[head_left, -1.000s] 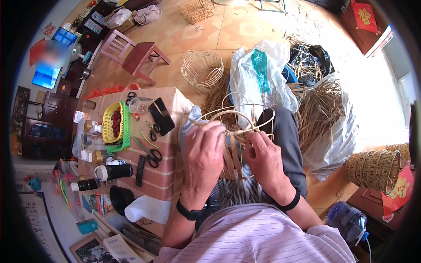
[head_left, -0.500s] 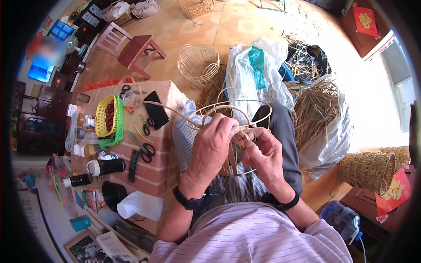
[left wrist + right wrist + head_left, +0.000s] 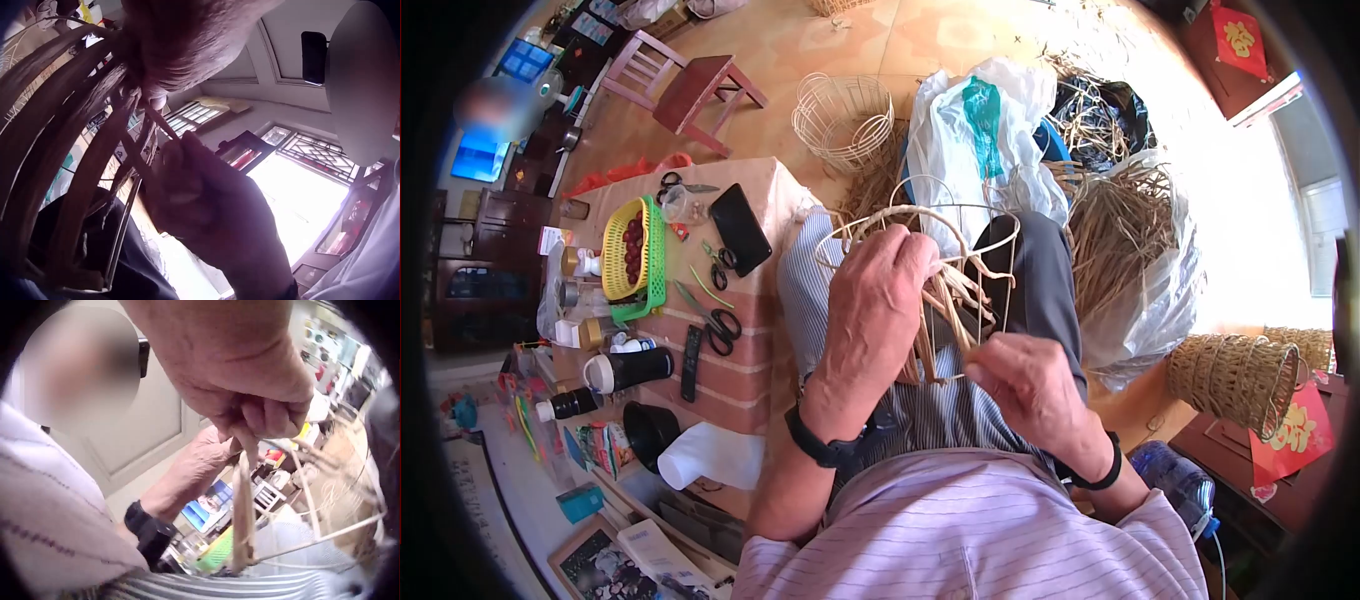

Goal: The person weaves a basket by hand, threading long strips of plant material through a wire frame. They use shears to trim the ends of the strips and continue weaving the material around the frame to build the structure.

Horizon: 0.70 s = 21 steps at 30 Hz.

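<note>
An open basket frame (image 3: pixel 948 222) with a round rim stands between the person's knees, and flat brown dried-leaf strips (image 3: pixel 42 119) run down one side of it. At the rim's near side, the left hand (image 3: pixel 880 310) grips the frame, its fingertips hidden behind the knuckles in the head view. Lower and to the right, the right hand (image 3: pixel 1040 385) has its fingers curled round a leaf strip (image 3: pixel 246 442), which stretches taut up to the rim by the left hand. Loose strip ends (image 3: pixel 960 285) stick out between the hands.
A table (image 3: pixel 740 372) on the left bears scissors (image 3: pixel 721 331), a phone (image 3: pixel 740 230) and a yellow basket (image 3: pixel 613 262) of red fruit. Ahead lie a white plastic bag (image 3: pixel 945 130), dried leaves (image 3: pixel 1120 235) and another basket frame (image 3: pixel 840 125). A woven basket (image 3: pixel 1230 378) lies at right.
The right hand has come away from the rim, moving toward the body and to the right with the strip. The long strip end that stuck out left of the left hand no longer shows.
</note>
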Tool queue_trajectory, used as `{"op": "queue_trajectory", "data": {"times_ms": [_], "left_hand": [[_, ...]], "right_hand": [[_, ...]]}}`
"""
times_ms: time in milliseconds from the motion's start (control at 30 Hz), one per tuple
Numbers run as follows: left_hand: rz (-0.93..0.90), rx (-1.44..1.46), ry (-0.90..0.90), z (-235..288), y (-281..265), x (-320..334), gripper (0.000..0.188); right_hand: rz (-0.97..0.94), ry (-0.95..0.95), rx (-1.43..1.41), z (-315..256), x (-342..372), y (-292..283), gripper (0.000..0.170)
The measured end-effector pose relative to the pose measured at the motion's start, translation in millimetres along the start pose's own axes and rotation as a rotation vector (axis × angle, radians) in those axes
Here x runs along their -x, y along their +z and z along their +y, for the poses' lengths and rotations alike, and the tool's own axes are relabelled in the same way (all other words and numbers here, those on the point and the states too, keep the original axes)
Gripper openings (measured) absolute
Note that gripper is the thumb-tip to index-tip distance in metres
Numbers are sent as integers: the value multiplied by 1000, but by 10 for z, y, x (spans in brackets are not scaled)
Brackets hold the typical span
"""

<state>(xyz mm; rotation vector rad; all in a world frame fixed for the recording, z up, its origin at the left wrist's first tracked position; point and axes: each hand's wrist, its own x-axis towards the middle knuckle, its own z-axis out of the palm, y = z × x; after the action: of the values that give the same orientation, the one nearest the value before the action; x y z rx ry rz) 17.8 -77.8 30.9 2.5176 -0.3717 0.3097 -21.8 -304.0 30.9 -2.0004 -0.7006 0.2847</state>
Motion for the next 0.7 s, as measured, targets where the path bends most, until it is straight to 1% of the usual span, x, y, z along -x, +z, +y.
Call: {"op": "queue_trajectory", "data": {"times_ms": [33,133,167,233,267,300,333,367,467,500,600,700], "left_hand": [[-17,60,-22,-14,-4,-17,8],[-31,154,-56,-87,-7,-54,7],[-43,166,-71,-93,-7,-60,7],[-39,208,-83,-73,-26,-61,6],[-38,180,-59,-69,-31,-67,6],[-34,152,-35,-75,-31,-61,6],[-31,123,-14,-80,-31,-57,6],[-18,91,17,-79,-33,-55,6],[-71,152,-80,-80,-50,-59,7],[-70,138,-71,-83,-50,-71,8],[-74,97,-56,-103,-60,-123,9],[-117,62,-70,-125,-72,-196,10]], "right_hand": [[12,-50,-1,40,45,71,13],[149,-3,-95,186,120,316,20],[150,1,-112,204,139,331,28],[178,-1,-62,205,150,416,24],[197,-7,-32,227,136,444,22],[150,26,131,293,152,507,15],[68,92,207,351,180,561,10],[59,96,185,359,191,590,10],[49,89,116,352,185,639,16],[56,86,96,349,177,640,19],[-93,114,70,353,170,591,24],[-60,126,90,351,162,618,29]]}}
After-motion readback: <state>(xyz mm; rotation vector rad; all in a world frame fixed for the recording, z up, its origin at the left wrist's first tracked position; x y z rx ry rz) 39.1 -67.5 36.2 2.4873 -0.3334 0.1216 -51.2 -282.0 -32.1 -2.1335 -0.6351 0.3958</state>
